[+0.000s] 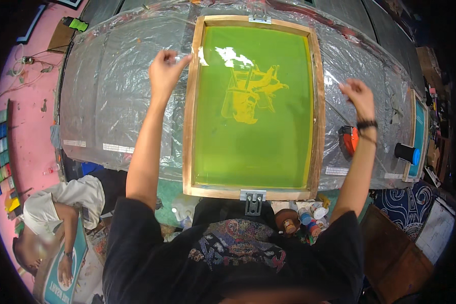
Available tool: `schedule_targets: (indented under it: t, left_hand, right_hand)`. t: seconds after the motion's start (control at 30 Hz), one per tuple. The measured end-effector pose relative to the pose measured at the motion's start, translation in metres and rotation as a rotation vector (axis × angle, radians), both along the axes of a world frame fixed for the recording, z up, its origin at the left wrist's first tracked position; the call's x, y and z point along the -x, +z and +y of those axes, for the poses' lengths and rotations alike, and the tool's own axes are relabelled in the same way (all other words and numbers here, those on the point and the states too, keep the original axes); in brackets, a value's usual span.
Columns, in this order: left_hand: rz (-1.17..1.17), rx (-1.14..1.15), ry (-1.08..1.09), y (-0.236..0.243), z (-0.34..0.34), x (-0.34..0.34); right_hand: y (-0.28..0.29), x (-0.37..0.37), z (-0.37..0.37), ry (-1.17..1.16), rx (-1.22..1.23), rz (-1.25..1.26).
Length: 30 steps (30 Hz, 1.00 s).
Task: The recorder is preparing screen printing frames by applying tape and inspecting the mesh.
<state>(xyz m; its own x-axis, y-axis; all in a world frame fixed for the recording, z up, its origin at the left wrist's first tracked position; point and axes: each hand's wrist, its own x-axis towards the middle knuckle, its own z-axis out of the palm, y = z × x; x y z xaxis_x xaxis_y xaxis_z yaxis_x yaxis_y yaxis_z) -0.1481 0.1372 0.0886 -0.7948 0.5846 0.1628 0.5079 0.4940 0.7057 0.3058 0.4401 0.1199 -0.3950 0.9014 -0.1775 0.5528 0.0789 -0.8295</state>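
Observation:
A wooden-framed screen (pixel 319 126) with green mesh and a pale yellow design stands upright in the view, clamped by metal hinges at top and bottom. Just outside its upper left edge is my left hand (pixel 168 68), fingers loosely curled and thumb apart; a faint glint near the fingertips is unclear. To the right of the frame, my right hand (pixel 357 93) has its fingers drawn together; whatever they may hold is too small to make out. A red-and-black object (pixel 347 138) lies on the plastic-covered table (pixel 116 91) beside my right forearm.
A black cylinder with a blue end (pixel 408 153) and a teal-meshed screen (pixel 418 116) are at the right. A co-worker (pixel 66 213) bends over a teal board (pixel 76 276) at lower left. Cans and bottles (pixel 309 220) are below the table's front edge. Boxes line the far right.

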Motion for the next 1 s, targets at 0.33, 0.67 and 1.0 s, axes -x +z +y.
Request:
schedule_targets:
  t: [0.33, 0.67, 1.0]
  left_hand:
    - [0.203, -0.059, 0.261, -0.078, 0.156, 0.052]
    - [0.38, 0.154, 0.131, -0.104, 0.172, 0.054]
    - [0.323, 0.231, 0.178, -0.105, 0.167, 0.061]
  right_hand:
    - [-0.106, 0.142, 0.117, -0.317, -0.463, -0.503]
    - [-0.12, 0.182, 0.106, -0.381, -0.446, -0.571]
    - [-0.124, 0.189, 0.108, -0.345, -0.437, -0.616]
